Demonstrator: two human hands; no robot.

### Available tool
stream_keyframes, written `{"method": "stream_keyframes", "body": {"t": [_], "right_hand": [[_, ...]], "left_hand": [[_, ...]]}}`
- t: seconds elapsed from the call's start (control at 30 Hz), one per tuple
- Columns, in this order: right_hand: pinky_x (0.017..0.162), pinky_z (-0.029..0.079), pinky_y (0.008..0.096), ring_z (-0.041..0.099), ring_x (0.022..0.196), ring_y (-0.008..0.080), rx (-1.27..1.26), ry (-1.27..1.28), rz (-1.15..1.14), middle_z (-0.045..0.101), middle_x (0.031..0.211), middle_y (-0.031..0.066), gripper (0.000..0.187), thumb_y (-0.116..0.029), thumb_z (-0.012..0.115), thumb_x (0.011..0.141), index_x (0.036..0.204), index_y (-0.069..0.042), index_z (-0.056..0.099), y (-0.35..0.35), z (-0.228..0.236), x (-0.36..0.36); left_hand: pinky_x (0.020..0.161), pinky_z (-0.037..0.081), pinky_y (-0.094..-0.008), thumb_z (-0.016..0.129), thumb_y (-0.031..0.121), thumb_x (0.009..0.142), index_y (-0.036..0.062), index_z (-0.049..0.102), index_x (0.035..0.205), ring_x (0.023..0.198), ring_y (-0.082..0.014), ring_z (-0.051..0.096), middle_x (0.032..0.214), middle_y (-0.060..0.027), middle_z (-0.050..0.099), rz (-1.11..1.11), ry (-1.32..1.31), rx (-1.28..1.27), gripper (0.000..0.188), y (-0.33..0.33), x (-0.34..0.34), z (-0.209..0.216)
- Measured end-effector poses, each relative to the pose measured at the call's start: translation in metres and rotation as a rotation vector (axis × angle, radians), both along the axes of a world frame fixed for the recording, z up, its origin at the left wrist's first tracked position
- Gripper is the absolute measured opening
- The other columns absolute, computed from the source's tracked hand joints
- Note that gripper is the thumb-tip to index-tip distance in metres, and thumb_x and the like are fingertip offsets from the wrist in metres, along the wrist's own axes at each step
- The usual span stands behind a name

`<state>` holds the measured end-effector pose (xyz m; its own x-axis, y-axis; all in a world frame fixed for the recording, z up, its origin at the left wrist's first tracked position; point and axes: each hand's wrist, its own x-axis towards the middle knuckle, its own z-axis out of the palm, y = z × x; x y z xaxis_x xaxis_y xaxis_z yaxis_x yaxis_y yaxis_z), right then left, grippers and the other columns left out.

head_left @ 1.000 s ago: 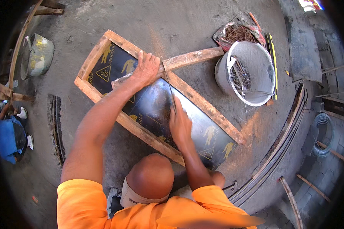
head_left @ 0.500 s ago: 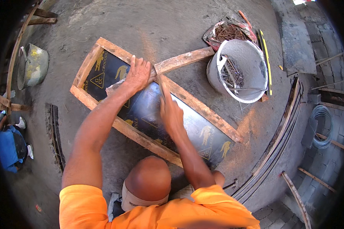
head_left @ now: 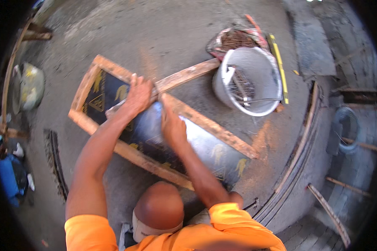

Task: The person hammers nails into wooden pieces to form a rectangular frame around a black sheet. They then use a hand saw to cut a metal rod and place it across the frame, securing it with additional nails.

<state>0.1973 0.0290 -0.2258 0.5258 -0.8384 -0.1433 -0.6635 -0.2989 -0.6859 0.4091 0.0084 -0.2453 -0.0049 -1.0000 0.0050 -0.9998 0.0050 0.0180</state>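
Observation:
A wooden frame (head_left: pixel 94 128) around a dark, shiny printed panel (head_left: pixel 197 134) lies on the ground before me. A loose wooden strip (head_left: pixel 188 75) crosses the frame at a slant. My left hand (head_left: pixel 139 95) presses on this strip over the frame's far rail, fingers closed around its edge. Just right of it, my right hand (head_left: pixel 174 127) is closed around a thin tool, apparently a handsaw (head_left: pixel 162 100), seen edge-on against the strip. Blur and my fingers hide most of the saw. My bare knee (head_left: pixel 160 205) is close to the frame's near rail.
A whitish bucket (head_left: pixel 266 79) with nails and tools inside stands at the far right, beside a bag of rusty nails (head_left: pixel 236 39) and a yellow spirit level (head_left: pixel 279 69). Sawdust (head_left: pixel 262 136) lies near the frame. Further right are long bars (head_left: pixel 295 146) and coiled wire (head_left: pixel 347 129).
The whole view has shifted, so the scene sits lower and further left. Against the frame, my right hand has moved forward, closer to the strip. My left hand stays on the strip.

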Motion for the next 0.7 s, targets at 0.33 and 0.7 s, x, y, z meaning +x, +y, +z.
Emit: {"method": "stream_keyframes", "body": {"t": [0.33, 0.7], "right_hand": [[0.081, 0.057, 0.0574, 0.07, 0.094, 0.0504, 0.148, -0.042, -0.026, 0.07, 0.11, 0.0295, 0.064, -0.018, 0.057, 0.105, 0.163, -0.027, 0.033, 0.066, 0.034, -0.088], [0.088, 0.057, 0.0528, 0.068, 0.111, 0.0471, 0.314, 0.222, -0.077, 0.067, 0.123, 0.0334, 0.057, -0.013, 0.06, 0.103, 0.157, -0.018, 0.044, 0.101, 0.051, -0.122]], "left_hand": [[0.121, 0.026, -0.0616, 0.08, 0.033, 0.087, -0.0035, 0.06, 0.113, 0.12, -0.0408, 0.052, 0.113, -0.0222, 0.059, -0.009, 0.139, 0.054, 0.049, 0.002, 0.003, -0.005], [0.122, 0.025, -0.0618, 0.075, 0.042, 0.091, -0.0002, 0.061, 0.122, 0.124, -0.0338, 0.052, 0.115, -0.0152, 0.059, 0.041, 0.06, 0.27, 0.054, 0.0, -0.001, 0.006]]}}
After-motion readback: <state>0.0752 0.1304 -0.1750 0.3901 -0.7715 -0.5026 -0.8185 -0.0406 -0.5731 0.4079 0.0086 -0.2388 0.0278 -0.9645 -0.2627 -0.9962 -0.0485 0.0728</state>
